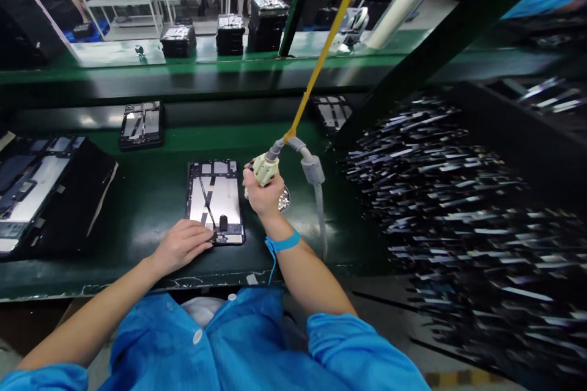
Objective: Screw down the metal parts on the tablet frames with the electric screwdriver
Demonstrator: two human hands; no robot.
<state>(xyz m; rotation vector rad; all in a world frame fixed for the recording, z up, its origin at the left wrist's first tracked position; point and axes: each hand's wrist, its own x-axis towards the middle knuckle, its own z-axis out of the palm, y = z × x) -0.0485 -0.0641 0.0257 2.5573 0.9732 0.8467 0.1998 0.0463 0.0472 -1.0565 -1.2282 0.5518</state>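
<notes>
Two hands at work, centre of frame. Left hand [183, 244] lies flat, fingers spread, on the lower left corner of an open tablet chassis [214, 200] that sits on the green worktop [151, 195]. Right hand [262, 192] is wrapped tight round a pale powered screwdriver [266, 166], just right of the chassis; its tip is hidden behind the hand. Yellow cord [330, 36] and grey hose [316, 183] run up from the tool. Blue wrist strap [282, 242] on the right wrist.

Judgement: doing this well likely means keeping the left palm pressing so the chassis can't slide, tool held upright, hose kept off the board.

Surface: dark green mat, glossy, scuffed at the near edge. More open chassis at left [41, 189] and upper left [141, 124]. Stacks of black trays [268, 21] on the far bench, white roll [403, 3] upper right. Right side of frame is a blur of dark parts, can't tell what.
</notes>
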